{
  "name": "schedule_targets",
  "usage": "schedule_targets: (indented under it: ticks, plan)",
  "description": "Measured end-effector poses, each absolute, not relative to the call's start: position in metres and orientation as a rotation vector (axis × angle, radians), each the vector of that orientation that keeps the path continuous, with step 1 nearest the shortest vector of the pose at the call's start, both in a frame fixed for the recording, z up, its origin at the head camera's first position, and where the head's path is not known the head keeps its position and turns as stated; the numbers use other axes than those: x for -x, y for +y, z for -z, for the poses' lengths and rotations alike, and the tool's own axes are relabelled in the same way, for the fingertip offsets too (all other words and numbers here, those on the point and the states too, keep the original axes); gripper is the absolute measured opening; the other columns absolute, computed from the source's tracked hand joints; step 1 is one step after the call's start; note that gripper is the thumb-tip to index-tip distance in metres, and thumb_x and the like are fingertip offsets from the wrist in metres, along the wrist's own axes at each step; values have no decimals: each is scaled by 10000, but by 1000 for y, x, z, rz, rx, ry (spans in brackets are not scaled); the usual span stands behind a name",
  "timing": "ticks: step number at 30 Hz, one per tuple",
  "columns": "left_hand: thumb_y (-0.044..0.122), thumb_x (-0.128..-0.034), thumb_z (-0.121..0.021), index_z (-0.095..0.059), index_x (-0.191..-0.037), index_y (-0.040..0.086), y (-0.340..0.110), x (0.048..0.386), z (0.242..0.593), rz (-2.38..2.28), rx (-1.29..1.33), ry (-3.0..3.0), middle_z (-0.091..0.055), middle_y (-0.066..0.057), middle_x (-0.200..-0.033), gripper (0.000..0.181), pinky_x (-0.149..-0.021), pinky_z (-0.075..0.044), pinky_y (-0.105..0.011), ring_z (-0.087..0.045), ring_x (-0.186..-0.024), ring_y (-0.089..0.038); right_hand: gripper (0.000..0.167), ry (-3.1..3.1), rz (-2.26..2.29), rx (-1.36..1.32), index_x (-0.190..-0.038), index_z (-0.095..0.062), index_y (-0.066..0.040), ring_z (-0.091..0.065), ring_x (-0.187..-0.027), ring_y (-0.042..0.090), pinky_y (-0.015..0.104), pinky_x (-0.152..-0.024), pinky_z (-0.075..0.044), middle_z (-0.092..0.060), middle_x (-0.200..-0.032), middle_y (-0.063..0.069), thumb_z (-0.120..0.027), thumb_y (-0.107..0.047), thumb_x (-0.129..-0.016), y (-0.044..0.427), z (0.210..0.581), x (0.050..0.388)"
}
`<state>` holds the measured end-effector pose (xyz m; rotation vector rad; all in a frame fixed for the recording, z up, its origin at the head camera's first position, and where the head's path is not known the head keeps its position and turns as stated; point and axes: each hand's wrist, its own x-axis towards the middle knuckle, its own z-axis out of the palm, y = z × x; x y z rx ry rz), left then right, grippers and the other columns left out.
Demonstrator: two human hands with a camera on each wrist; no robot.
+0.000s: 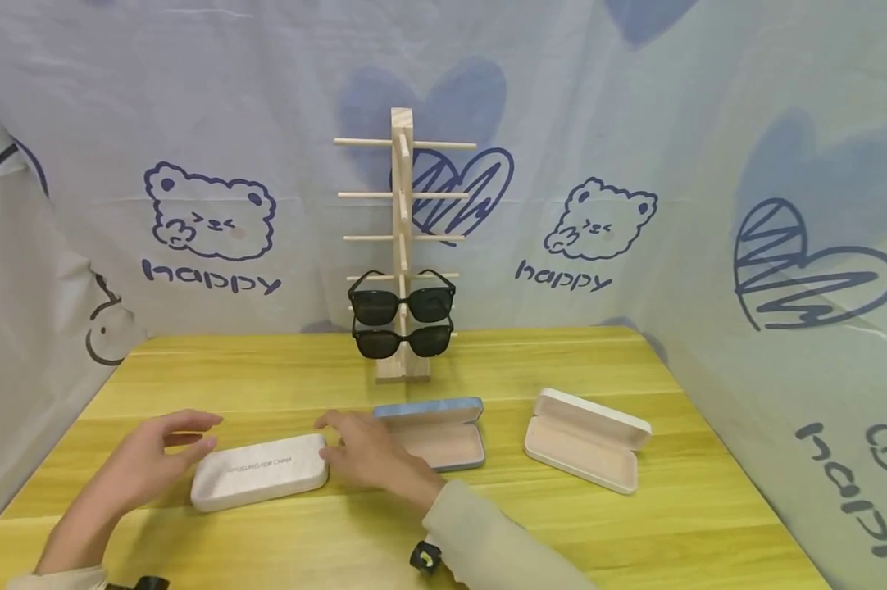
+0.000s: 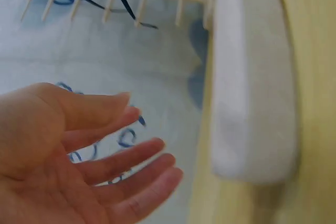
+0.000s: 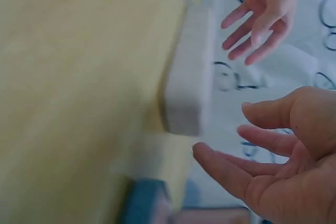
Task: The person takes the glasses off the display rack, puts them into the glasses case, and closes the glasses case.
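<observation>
A closed white glasses case [image 1: 261,473] with small lettering on its lid lies on the yellow wood-grain table [image 1: 266,557]. At its left end hovers my left hand [image 1: 152,463], fingers loosely extended. The left wrist view shows this left hand [image 2: 105,156] apart from the case [image 2: 252,77], palm exposed. My right hand [image 1: 366,451] is by the case's right end, partly in front of an open blue glasses case [image 1: 451,447]. In the right wrist view a gap shows between the right hand [image 3: 283,156] and the white case [image 3: 189,77]. Neither hand holds anything.
Behind stands a wooden peg rack [image 1: 402,188] with two pairs of black sunglasses [image 1: 402,306] on its lower pegs. An open white glasses case [image 1: 584,442] lies to the right. A printed cloth [image 1: 303,106] hangs around the table's back and sides.
</observation>
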<state>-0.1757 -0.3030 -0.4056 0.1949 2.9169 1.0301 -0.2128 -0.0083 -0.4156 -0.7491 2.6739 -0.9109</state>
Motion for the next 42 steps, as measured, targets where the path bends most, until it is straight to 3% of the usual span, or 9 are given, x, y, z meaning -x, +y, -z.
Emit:
schedule_targets:
  ticks: [3,11,18,28,42]
  plan:
    - [269,-1045,-627,-638,-1355,25,-287,181,392,-1077,-242,2969,-665,-253,-1341,394,-933,-578,-591,-640,-1203,-486,330,2661,1043,782,-1360,-648,-184,-718,-1100,178,216,-845,-585,-696,-1350,45,-642,-191,-1031,9,401,215]
    - [201,-1049,-612,-608,-1398,46,-240,200,364,-1184,-410,3027,-659,-228,-1365,382,-931,-601,-553,-654,-1206,-432,260,2713,1369,944,-1263,-686,-26,-740,-1068,295,322,-914,-620,-747,-1213,164,-634,-75,-1012,69,364,232]
    - [148,-1048,-595,-563,-1452,75,-210,220,348,-1268,-458,2999,-639,-225,-1391,412,-989,-574,-580,-633,-1256,-427,266,2873,1459,737,-1267,-694,-52,-738,-1016,306,407,-875,-631,-756,-1175,155,-642,-119,-1015,113,343,250]
    - [184,-1072,-553,-437,-1559,118,-188,250,327,-1357,-483,2980,-569,-249,-1464,506,-1024,-542,-620,-570,-1337,-459,333,2991,1553,510,-1338,-649,-58,-710,-1087,365,480,-911,-621,-721,-1246,195,-619,-188,-1033,149,338,281]
    - [261,-1085,-526,-525,-1503,103,-170,286,322,-1550,-484,2932,-555,-237,-1484,447,-1018,-557,-589,-574,-1320,-454,433,2844,1689,438,-1446,-575,-62,-677,-1192,375,484,-1006,-590,-667,-1352,216,-608,-223,-1046,144,327,309]
